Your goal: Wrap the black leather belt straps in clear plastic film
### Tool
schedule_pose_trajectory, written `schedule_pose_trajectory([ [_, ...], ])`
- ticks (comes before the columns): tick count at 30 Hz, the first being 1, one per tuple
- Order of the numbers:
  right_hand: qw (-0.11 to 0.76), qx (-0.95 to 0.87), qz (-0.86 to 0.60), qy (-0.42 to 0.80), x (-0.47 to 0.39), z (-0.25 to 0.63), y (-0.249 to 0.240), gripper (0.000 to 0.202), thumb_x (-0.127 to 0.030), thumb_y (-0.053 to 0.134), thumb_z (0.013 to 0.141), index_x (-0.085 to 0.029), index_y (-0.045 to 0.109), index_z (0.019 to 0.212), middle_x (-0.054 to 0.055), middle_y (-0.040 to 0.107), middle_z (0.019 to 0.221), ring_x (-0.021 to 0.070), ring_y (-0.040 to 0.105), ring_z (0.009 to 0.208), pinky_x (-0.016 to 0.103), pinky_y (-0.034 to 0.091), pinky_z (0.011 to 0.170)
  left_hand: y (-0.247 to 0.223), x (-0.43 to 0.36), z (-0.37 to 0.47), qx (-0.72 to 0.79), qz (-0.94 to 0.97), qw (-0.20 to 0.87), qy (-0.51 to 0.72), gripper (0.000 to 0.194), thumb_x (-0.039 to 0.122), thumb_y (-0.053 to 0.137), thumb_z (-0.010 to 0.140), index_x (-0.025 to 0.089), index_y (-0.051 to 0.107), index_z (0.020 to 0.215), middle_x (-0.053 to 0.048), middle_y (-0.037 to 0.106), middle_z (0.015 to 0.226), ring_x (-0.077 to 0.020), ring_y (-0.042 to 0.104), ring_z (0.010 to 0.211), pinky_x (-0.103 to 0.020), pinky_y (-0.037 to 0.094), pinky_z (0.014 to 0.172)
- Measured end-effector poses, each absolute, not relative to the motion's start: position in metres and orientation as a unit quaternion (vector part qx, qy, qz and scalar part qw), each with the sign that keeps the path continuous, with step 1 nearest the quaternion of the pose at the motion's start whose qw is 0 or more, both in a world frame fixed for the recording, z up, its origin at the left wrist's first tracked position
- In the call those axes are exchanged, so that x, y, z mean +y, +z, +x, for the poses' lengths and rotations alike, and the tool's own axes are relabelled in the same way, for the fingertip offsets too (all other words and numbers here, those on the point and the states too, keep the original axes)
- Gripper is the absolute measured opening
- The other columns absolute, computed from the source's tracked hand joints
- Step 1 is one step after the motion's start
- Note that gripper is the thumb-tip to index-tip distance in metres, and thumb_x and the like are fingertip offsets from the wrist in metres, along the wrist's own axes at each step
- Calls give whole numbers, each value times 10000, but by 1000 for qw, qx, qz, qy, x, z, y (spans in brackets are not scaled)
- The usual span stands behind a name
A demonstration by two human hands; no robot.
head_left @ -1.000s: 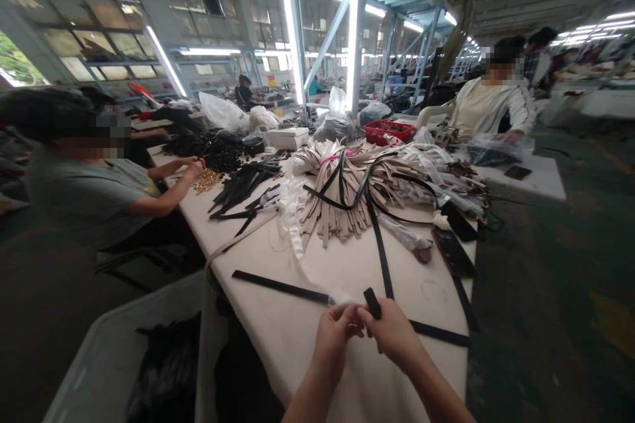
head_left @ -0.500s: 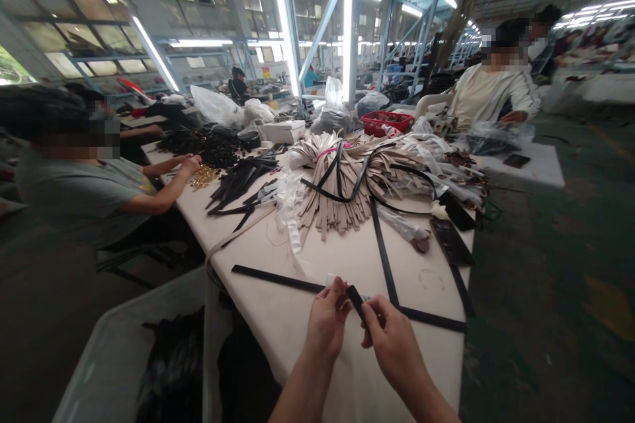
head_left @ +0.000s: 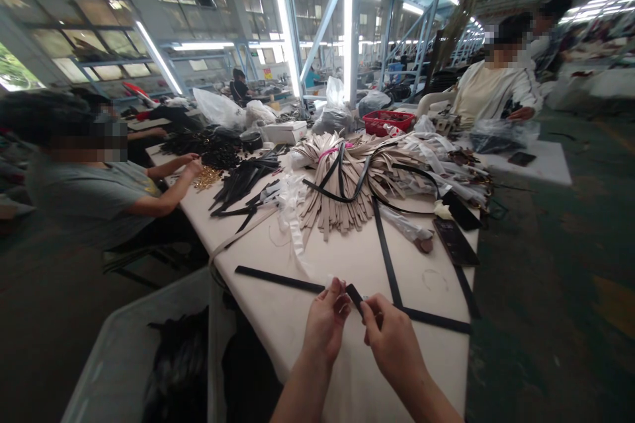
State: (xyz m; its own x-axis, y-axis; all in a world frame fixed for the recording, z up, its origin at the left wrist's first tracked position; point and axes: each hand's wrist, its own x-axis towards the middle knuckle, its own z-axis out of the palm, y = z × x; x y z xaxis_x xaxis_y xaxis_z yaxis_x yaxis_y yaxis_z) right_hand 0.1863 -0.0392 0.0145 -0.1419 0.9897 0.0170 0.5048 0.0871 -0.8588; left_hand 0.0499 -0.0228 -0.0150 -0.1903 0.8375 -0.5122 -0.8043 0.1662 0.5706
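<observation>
Near the table's front, my right hand (head_left: 389,330) pinches a short black strip (head_left: 355,299) whose free end points up and left. My left hand (head_left: 327,317) is just left of it, thumb and fingers pressed together at a small whitish piece (head_left: 329,281), too small to make out clearly. A long black strap (head_left: 278,279) lies flat behind my left hand. Another black strap (head_left: 436,320) lies to the right of my right hand, and a third (head_left: 385,251) runs back from it toward the beige strap pile (head_left: 342,205).
On the left, a person (head_left: 94,192) handles gold-coloured pieces (head_left: 207,178). Someone in a white jacket (head_left: 496,89) sits at the right. A dark phone (head_left: 455,242) lies near the right edge. A plastic bin (head_left: 106,350) with black material stands below left.
The view has shifted slightly, so the table and surroundings appear a little to the right. My hands remain close together, the black strip still in my right hand.
</observation>
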Motion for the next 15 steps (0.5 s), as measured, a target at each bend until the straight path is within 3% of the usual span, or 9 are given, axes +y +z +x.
schedule_pose_trajectory([
  [5,317,-678,-561,354,-40,184,11,325,-443,422,996,-221,588,826,51,701,733,209,660,657,268,413,582,-16,-23,52,425,19,638,642,366,333,931,610,117,715,812,-63,714,824,-129,657,687,-212,487,555],
  [15,323,-683,-565,331,-40,183,12,292,-402,428,1004,-217,586,841,47,692,739,210,650,681,272,407,621,-17,-24,46,417,7,647,638,356,317,919,635,101,720,835,-64,712,837,-95,608,624,-194,448,520],
])
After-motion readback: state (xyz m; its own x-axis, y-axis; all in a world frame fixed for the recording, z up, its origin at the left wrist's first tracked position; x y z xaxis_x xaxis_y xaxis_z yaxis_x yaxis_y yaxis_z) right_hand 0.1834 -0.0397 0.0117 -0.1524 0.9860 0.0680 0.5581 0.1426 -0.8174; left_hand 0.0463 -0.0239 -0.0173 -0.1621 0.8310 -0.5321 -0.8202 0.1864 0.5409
